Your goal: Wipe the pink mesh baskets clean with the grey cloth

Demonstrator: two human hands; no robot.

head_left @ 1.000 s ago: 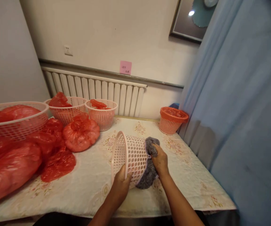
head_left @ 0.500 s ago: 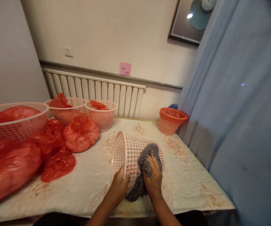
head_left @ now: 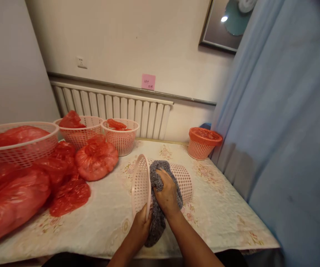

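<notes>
A pale pink perforated plastic basket (head_left: pixel 183 180) lies on its side on the table, its open mouth turned left. My left hand (head_left: pixel 141 227) grips the lower rim of that basket. My right hand (head_left: pixel 167 194) presses a grey fuzzy cloth (head_left: pixel 156 218) against the basket's outer wall, close to the rim. The cloth drapes over the basket and hangs down between my two hands.
Red plastic bags (head_left: pixel 96 158) are heaped on the table's left half. Pink baskets (head_left: pixel 122 139) holding red bags stand at the back left, and a large one (head_left: pixel 18 146) at far left. An orange basket (head_left: pixel 203 142) stands back right. A blue curtain (head_left: pixel 282 129) borders the table's right edge.
My right hand has slid the grey cloth along the basket from its base on the right towards the rim on the left. My left hand has kept its grip on the rim.
</notes>
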